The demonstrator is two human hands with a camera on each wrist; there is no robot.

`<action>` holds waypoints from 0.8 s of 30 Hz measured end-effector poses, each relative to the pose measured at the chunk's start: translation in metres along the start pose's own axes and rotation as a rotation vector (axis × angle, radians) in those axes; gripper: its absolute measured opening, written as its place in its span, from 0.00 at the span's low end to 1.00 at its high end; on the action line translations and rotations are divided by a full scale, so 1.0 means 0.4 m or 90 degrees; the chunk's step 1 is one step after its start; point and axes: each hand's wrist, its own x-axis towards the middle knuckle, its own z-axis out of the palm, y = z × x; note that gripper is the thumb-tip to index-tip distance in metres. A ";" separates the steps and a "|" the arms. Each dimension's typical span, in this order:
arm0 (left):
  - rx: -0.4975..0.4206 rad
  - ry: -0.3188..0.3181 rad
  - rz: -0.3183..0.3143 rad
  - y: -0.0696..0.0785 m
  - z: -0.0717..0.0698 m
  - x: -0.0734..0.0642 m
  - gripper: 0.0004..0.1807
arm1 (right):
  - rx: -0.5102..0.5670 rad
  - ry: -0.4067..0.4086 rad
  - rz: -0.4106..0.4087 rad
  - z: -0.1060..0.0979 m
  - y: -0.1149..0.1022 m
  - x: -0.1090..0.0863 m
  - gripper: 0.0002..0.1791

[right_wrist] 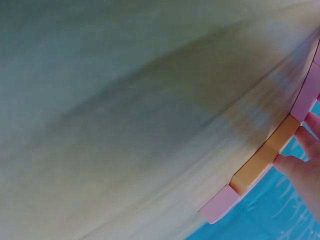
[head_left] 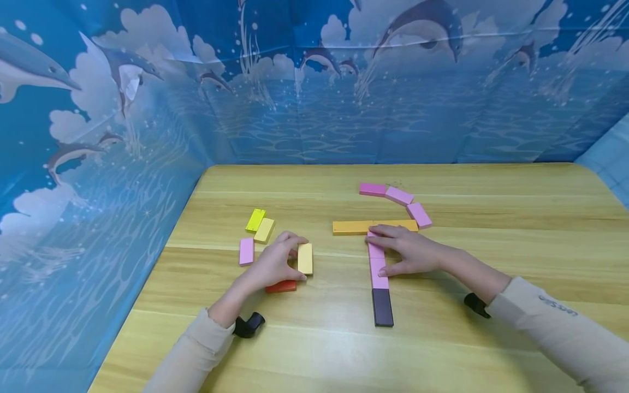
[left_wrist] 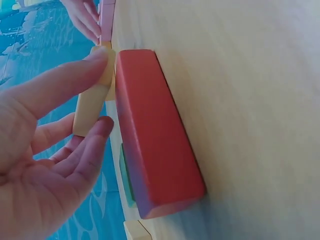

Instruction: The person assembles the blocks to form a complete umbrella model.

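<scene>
My left hand (head_left: 275, 262) grips a pale yellow block (head_left: 305, 258) between thumb and fingertips; in the left wrist view that block (left_wrist: 92, 102) tilts in the grasp. Just below the hand lies a red block (head_left: 282, 286), large in the left wrist view. My right hand (head_left: 410, 250) rests its fingers on a line of pink blocks (head_left: 379, 277), thumb at the lower one and fingertips near the top. Above this line runs an orange row (head_left: 351, 227), and a black block (head_left: 383, 308) continues it below. The right wrist view shows the fingers (right_wrist: 287, 164) touching the blocks.
Three pink blocks (head_left: 399, 195) curve from the upper middle down to the orange row's right end. At left lie a bright yellow block (head_left: 255, 220), another pale yellow one (head_left: 264, 231) and a pink one (head_left: 247, 252). A dolphin-patterned sheet (head_left: 304, 120) stands behind the wooden table (head_left: 491, 202).
</scene>
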 end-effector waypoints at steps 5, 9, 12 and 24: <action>-0.050 0.017 -0.032 -0.009 -0.005 0.019 0.39 | 0.004 0.008 -0.003 0.001 0.002 -0.002 0.42; -0.051 0.027 -0.050 -0.010 -0.009 0.036 0.39 | 0.003 0.007 -0.006 0.004 0.002 -0.003 0.42; -0.050 0.030 -0.076 -0.003 -0.012 0.052 0.40 | 0.005 0.007 -0.005 0.005 0.003 -0.003 0.42; -0.049 0.037 -0.112 0.020 -0.014 0.148 0.42 | -0.003 0.014 -0.019 0.003 0.002 -0.006 0.42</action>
